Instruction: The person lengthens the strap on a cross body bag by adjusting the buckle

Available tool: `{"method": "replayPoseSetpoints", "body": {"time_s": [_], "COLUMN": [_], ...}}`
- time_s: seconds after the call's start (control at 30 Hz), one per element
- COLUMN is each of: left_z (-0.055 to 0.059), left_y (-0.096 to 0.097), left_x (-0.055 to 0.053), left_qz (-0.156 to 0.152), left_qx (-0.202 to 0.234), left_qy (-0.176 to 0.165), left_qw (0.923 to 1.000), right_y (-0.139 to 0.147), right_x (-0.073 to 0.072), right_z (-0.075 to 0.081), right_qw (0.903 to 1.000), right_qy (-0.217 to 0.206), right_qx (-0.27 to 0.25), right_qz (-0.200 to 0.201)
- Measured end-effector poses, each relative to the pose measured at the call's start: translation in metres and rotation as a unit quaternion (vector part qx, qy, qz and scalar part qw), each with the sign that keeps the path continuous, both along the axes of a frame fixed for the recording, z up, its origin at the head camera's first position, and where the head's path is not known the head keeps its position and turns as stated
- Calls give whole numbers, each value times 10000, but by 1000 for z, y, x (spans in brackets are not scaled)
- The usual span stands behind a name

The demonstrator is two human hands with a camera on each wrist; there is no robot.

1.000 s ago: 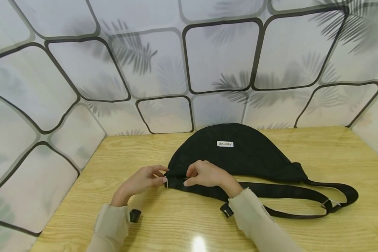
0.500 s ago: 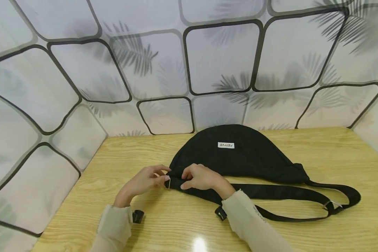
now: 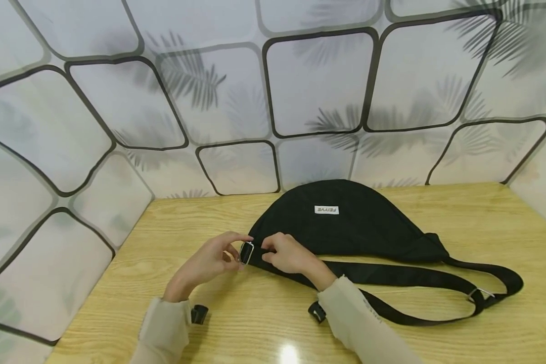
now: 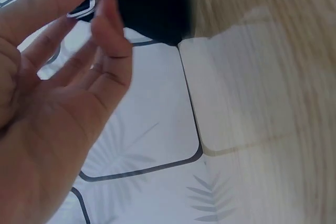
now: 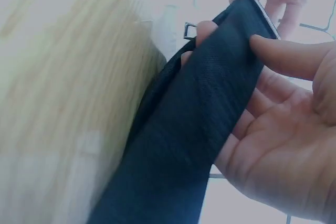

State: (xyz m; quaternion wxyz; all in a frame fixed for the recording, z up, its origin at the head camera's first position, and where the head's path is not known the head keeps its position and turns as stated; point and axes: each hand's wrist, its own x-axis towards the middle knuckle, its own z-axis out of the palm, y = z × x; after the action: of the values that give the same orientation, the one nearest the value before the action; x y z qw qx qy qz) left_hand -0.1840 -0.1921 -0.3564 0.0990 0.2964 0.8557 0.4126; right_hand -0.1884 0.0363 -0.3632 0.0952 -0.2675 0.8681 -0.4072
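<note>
A black crescent-shaped belt bag [image 3: 346, 227] with a white label lies on the table, its long webbing strap [image 3: 391, 275] in front of it. At the strap's left end is a rectangular metal slide buckle [image 3: 247, 253], tilted up. My left hand [image 3: 207, 260] pinches the buckle's edge between thumb and fingers; the left wrist view shows part of the metal frame [image 4: 92, 6] at the fingertips. Just to the right, my right hand [image 3: 291, 255] pinches the strap. In the right wrist view its thumb presses the webbing [image 5: 199, 98], with fingers behind.
The wooden table [image 3: 200, 217] extends around the bag. A second metal buckle [image 3: 480, 294] joins the strap loops at the right. A patterned cloth backdrop [image 3: 236, 101] rises behind and at the left. Small black pieces [image 3: 199, 314] sit beside each cuff.
The buckle has been lifted and turned so that its frame faces the camera. The left hand has risen slightly, and the right hand has shifted a little left along the strap.
</note>
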Motion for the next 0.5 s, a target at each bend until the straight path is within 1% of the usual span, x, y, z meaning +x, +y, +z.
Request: {"method": "replayPoseSetpoints", "body": {"time_s": [0.13, 0.3, 0.37, 0.43, 0.5], "left_z": [-2, -4, -4, -4, -4], "left_y": [3, 4, 4, 4, 4], "left_x": [-2, -3, -3, -4, -5], "left_qz": [-71, 132, 219, 258, 243], "left_qx": [-2, -101, -122, -133, -122], "left_qy": [288, 406, 457, 529, 585], "left_qw": [9996, 9990, 9986, 9982, 9979], "right_y": [2, 3, 3, 2, 1], "right_x": [-1, 0, 0, 1, 1], "right_z": [1, 1, 1, 2, 3], "right_qw": [9995, 9972, 9946, 9915, 9903], "right_qy": [-178, -415, -567, -702, -713], "right_qx": [-270, -614, -866, -1091, -1184], "right_qz": [3, 28, 61, 88, 139]}}
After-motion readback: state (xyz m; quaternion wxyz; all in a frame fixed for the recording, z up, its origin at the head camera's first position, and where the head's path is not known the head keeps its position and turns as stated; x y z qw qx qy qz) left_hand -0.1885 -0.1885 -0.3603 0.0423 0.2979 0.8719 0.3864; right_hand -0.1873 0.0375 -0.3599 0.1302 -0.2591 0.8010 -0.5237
